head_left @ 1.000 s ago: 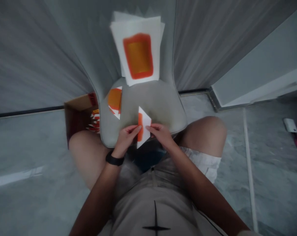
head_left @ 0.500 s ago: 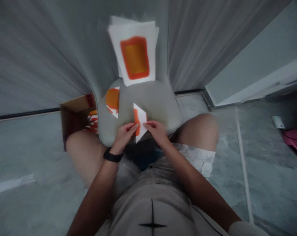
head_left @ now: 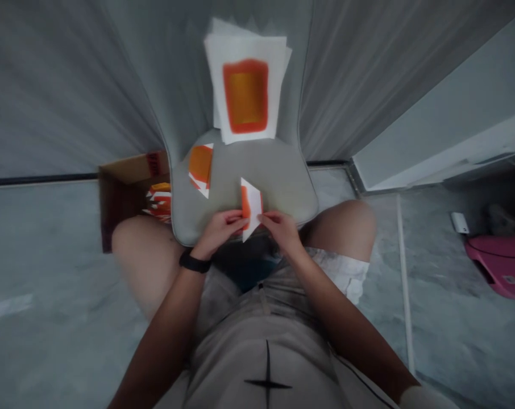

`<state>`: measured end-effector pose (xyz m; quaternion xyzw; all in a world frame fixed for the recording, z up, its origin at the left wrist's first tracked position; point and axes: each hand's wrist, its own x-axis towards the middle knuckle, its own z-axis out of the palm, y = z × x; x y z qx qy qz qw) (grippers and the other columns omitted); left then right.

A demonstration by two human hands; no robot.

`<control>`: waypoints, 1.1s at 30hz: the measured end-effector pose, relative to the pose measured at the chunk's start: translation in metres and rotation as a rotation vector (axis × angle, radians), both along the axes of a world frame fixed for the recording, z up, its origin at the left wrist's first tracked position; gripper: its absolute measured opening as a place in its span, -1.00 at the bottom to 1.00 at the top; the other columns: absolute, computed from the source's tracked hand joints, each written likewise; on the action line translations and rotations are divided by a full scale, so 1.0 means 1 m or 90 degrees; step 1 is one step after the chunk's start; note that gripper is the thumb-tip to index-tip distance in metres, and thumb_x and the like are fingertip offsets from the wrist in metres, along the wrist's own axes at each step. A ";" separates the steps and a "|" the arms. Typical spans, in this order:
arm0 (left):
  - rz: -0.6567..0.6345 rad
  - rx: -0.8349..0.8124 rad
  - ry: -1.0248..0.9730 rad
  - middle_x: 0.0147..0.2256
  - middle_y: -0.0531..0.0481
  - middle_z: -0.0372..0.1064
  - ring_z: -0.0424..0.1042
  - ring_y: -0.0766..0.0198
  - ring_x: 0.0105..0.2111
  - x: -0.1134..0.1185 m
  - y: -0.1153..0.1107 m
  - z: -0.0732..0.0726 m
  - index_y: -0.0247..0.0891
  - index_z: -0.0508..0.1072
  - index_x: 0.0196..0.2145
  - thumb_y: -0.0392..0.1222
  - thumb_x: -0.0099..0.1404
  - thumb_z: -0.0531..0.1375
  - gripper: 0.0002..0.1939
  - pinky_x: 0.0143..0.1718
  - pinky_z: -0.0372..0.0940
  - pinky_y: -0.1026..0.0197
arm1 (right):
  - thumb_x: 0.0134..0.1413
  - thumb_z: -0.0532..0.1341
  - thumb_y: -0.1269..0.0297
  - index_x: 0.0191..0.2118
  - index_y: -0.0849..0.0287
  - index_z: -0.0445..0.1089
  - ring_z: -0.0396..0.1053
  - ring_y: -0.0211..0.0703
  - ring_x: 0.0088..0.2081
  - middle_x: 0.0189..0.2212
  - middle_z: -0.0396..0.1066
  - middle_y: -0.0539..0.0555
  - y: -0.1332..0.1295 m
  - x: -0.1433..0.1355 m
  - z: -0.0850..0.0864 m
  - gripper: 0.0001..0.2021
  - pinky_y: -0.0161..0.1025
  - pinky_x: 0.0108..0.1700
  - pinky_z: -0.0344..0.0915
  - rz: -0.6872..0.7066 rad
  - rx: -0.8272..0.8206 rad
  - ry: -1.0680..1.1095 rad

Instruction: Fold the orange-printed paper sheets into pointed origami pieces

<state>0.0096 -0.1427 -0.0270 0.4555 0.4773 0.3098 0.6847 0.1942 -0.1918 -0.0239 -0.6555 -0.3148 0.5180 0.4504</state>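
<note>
"Where's the paper (head_left: 253, 205)?"

"On my feed it's between the two hands, by the front edge of the seat (head_left: 281, 176). I can't tell whether it touches the seat or is held just above."

"And the fingers?"

"The left hand (head_left: 217, 232) pinches the paper's long left edge, thumb on top. The right hand (head_left: 283, 230) has the short right edge, near its lower corner, between thumb and finger. I can't make out the fingertips underneath."

"Which way does it run?"

"I read the long axis as pointing away from the chest, a tip at each end. The hands face each other across it, both on the half closer to the body; the far tip is free. Neither is nearer, since both touch."

"What's around it?"

"I see a folded piece (head_left: 200, 166) on the seat, ahead and nearer the left hand. The stack (head_left: 245, 96) leans on the backrest (head_left: 185, 108); the box (head_left: 129, 169) is left of the seat."
</note>
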 end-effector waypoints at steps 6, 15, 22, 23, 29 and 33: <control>-0.006 -0.015 -0.013 -0.23 -0.12 0.65 0.57 0.20 -0.31 -0.001 0.000 0.001 -0.22 0.68 -0.15 0.14 -0.03 0.55 -0.45 -0.31 0.47 0.20 | -0.04 0.44 -0.04 -0.36 0.07 0.62 0.51 -0.09 -0.38 -0.43 0.60 0.05 -0.003 0.006 0.007 -0.72 -0.30 -0.53 0.24 0.108 -0.007 0.044; -0.042 0.010 -0.042 -0.27 -0.06 0.64 0.52 0.26 -0.38 -0.004 -0.006 -0.003 -0.27 0.65 -0.08 0.15 0.06 0.51 -0.43 -0.36 0.40 0.26 | -0.07 0.44 -0.17 -0.37 0.10 0.56 0.47 -0.16 -0.39 -0.41 0.58 0.04 -0.002 0.000 0.007 -0.60 -0.30 -0.44 0.33 0.081 -0.001 0.048; -0.061 0.032 -0.034 -0.44 0.04 0.56 0.46 0.29 -0.48 -0.008 -0.013 -0.011 -0.30 0.56 0.09 0.11 0.13 0.47 -0.35 -0.42 0.33 0.27 | -0.06 0.43 -0.14 -0.30 0.10 0.62 0.40 -0.18 -0.42 -0.40 0.56 0.03 0.010 0.006 0.021 -0.61 -0.25 -0.38 0.33 0.120 -0.012 0.032; -0.047 0.031 -0.040 -0.43 0.03 0.56 0.47 0.28 -0.46 -0.009 -0.015 -0.011 -0.30 0.53 0.12 0.11 0.14 0.46 -0.32 -0.41 0.35 0.26 | -0.05 0.43 -0.12 -0.29 0.09 0.63 0.40 -0.18 -0.41 -0.39 0.57 0.03 0.014 0.008 0.025 -0.63 -0.24 -0.36 0.33 0.138 -0.012 0.023; 0.032 0.067 0.016 -0.20 -0.11 0.61 0.52 0.25 -0.42 -0.030 -0.007 0.003 -0.23 0.51 0.15 0.20 0.32 0.30 -0.41 -0.40 0.41 0.21 | 0.09 0.36 -0.11 -0.26 0.13 0.66 0.26 -0.23 -0.54 -0.60 0.42 -0.04 0.040 0.019 0.042 -0.62 -0.26 -0.46 0.21 0.134 0.089 -0.096; 0.192 0.189 0.136 -0.26 -0.10 0.59 0.52 0.20 -0.39 -0.062 0.033 0.015 -0.25 0.57 0.02 0.26 0.35 0.23 -0.45 -0.30 0.44 0.16 | 0.15 0.29 -0.17 -0.03 0.12 0.64 0.36 -0.18 -0.50 -0.42 0.59 0.06 0.058 0.022 0.049 -0.51 -0.22 -0.44 0.34 0.125 0.148 -0.081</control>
